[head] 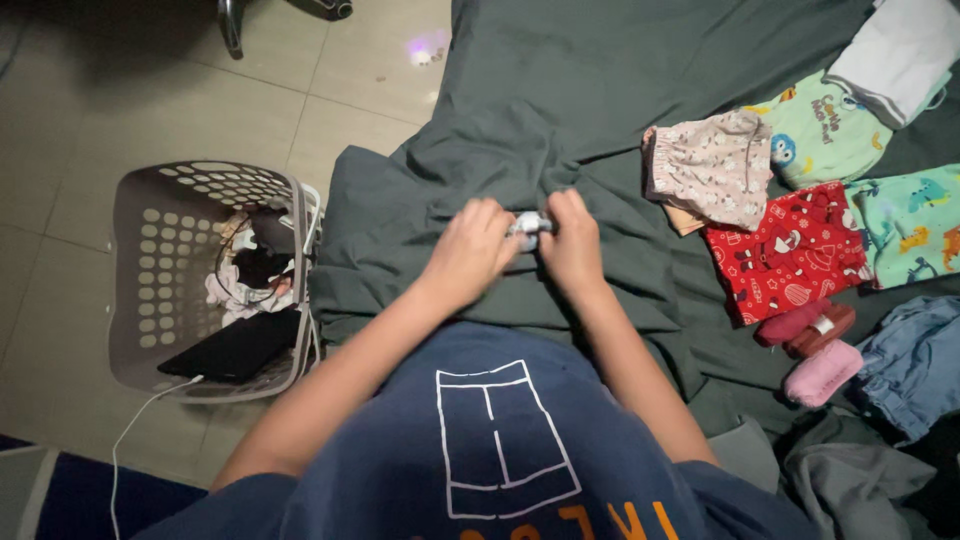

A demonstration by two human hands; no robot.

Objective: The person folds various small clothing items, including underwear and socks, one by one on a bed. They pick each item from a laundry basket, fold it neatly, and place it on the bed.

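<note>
Both my hands meet over a dark green bedsheet (560,90). My left hand (468,250) and my right hand (573,243) pinch a small white and grey piece of cloth (529,226) between them, probably a rolled sock, though it is mostly hidden by my fingers. My forearms reach out from a navy shirt with a white print at the bottom of the head view.
A grey perforated laundry basket (160,270) stands on the tiled floor at left, holding a few clothes and a dark flat item with a white cable. Folded children's clothes (790,250), pink rolled socks (820,370) and denim (915,360) lie on the sheet at right.
</note>
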